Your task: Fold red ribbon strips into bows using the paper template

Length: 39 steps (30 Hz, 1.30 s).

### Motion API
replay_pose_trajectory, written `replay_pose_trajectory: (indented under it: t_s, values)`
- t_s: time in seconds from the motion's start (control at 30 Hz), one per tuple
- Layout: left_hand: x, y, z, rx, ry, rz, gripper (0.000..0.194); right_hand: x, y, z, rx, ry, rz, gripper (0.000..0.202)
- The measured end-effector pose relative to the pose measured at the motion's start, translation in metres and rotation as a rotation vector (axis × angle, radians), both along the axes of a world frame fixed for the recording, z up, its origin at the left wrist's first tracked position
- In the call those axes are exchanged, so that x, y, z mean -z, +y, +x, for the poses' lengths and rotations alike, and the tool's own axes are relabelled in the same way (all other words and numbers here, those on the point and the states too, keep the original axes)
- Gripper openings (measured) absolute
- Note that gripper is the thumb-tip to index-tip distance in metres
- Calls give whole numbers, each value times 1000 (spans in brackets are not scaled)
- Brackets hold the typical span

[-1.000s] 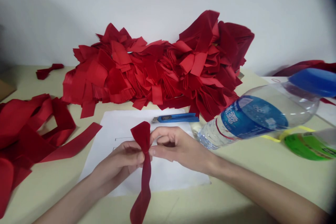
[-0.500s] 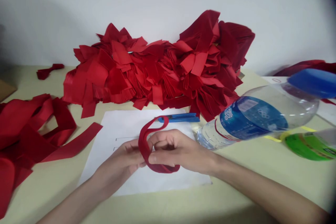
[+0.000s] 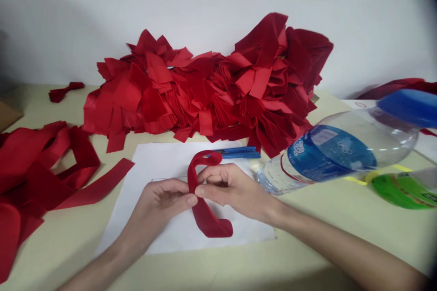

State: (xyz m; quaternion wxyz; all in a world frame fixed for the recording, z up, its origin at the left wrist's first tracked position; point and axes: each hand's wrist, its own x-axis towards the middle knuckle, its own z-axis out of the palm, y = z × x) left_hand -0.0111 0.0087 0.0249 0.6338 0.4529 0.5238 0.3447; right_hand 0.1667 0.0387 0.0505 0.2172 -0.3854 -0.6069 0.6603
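Note:
Between my two hands is a red velvet ribbon (image 3: 209, 219), curved so that its upper end curls over to the right and its lower end bends the same way. My left hand (image 3: 163, 200) pinches it near the middle from the left, thumb toward me. From the right, my right hand (image 3: 235, 191) grips the same spot with thumb and fingers, the two thumb tips almost meeting. Below them lies a white paper sheet (image 3: 136, 227) with thin drawn lines, partly covered by my hands. A blue tool (image 3: 239, 152), its kind unclear, rests on the sheet's far edge.
A big heap of cut red ribbon pieces (image 3: 205, 95) lies against the wall. Longer red ribbon strips (image 3: 44, 168) lie at left. On the right are a clear plastic bottle with a blue label (image 3: 334, 152) and a green-labelled container (image 3: 403, 188).
My left thumb has come forward onto the ribbon beside the right thumb. The ribbon has turned and opened out, its lower end now hanging lower, its upper end curling farther right.

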Motion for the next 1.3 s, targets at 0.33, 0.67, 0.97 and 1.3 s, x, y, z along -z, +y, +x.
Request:
replay_pose_trajectory:
  t_s: [0.33,0.67,0.97,1.3]
  values:
    - [2,0,-3,104,-203,-29,11,1,7,10,-46,-57,140,20]
    - [3,-1,-3,99,-176,-39,10,-4,2,12,-24,-225,360,21]
    - [1,-2,-1,72,-78,11,13,-10,1,11,-18,-218,360,23]
    - [-2,-4,4,-12,19,89,9,-12,-1,8,-22,-159,299,27]
